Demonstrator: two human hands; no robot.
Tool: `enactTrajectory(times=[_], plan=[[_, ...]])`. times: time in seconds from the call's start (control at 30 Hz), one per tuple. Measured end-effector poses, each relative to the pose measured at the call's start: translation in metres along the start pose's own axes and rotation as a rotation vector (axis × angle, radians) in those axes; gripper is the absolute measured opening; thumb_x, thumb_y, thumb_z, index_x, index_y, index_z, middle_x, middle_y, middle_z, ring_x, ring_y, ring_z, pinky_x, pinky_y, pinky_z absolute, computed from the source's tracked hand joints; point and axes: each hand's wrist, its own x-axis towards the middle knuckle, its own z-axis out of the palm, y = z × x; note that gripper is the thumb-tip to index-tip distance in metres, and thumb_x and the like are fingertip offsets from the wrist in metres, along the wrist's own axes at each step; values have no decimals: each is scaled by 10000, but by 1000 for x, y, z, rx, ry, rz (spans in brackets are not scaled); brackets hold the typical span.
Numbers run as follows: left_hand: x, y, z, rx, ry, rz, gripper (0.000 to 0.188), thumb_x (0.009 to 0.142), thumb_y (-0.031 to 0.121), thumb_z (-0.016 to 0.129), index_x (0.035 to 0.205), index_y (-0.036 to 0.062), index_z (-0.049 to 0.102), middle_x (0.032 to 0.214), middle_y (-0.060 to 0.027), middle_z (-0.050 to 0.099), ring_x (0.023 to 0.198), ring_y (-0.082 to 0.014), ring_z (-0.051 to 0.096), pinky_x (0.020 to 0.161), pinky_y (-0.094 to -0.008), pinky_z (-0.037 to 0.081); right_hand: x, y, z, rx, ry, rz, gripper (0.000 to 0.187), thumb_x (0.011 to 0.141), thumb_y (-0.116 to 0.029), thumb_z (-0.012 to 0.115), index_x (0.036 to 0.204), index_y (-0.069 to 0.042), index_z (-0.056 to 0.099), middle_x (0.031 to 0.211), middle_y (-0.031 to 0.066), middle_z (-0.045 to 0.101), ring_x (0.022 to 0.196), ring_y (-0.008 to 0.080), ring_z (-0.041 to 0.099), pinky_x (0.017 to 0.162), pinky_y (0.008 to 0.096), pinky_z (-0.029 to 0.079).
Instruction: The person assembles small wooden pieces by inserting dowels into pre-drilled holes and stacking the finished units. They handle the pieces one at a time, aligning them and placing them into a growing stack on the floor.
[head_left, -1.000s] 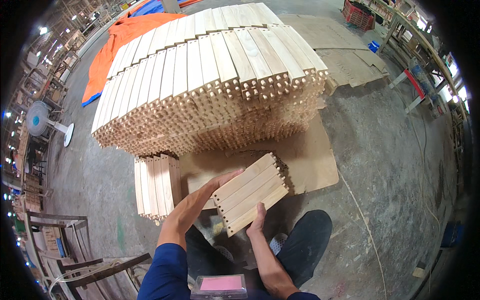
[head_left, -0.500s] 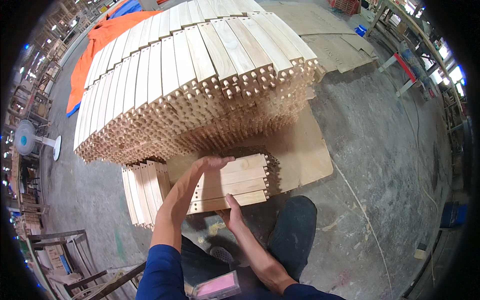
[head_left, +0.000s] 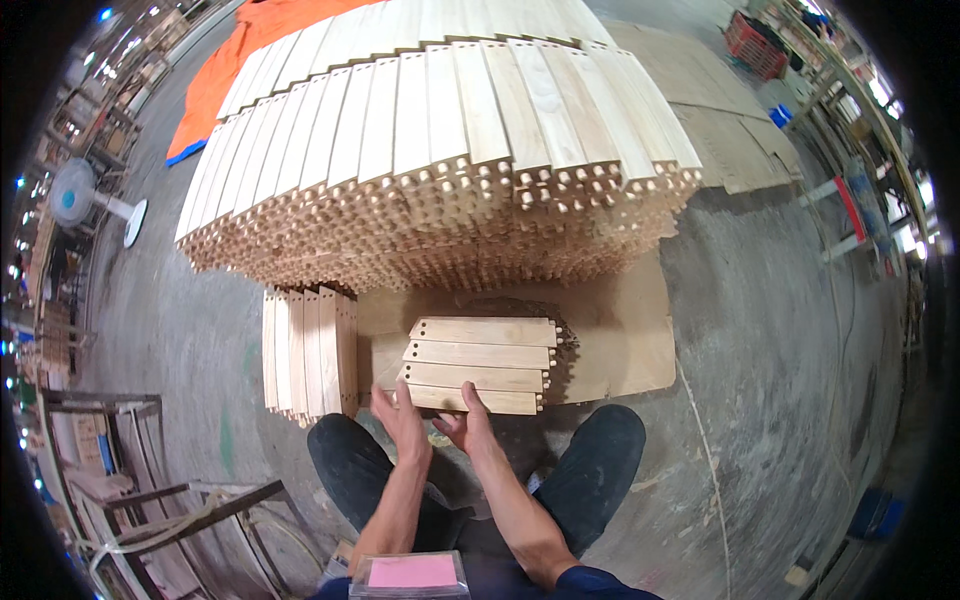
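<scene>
Several pale wooden slats [head_left: 480, 355] lie side by side in a low stack in front of me, with dark holes at their left ends and dowel pegs at their right ends. My left hand [head_left: 404, 425] is at the near left corner of this stack, fingers stretched out and apart, holding nothing. Beside it, my right hand [head_left: 470, 428] is at the near edge, its thumb raised across the front slat and its other fingers spread toward the left. Whether the right fingertips touch the slat's underside is hidden.
A large pile of pegged slats [head_left: 400, 120] rises just beyond. Another small slat stack [head_left: 310, 350] stands at the left. Brown board [head_left: 630, 330] lies under the work. A metal frame [head_left: 190, 515] is at lower left, a standing fan [head_left: 75, 192] farther off.
My left hand has come back from the far side of the small stack to its near left corner. My right hand stays at the near edge. The view has shifted.
</scene>
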Motion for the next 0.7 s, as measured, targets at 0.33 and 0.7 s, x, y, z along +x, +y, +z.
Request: enactTrajectory(times=[0.33,0.7], plan=[[-20,-74,30,-685,-359,-559,643,916,429,680,1349,44,402,1224,-121,563,986,-210,628,766,-336,536,-30,-35,-12,-4,215,-261,871,764,-502,805,1452,-155,398,1479,92,420,1394,356,345,1163,593,212],[12,-59,44,-522,-435,-562,699,890,463,691,1408,78,422,1286,-116,578,1113,-265,618,858,-458,569,-32,-62,-7,-86,211,-367,840,813,-509,765,1460,-129,388,1468,124,422,1385,338,365,1160,585,236]])
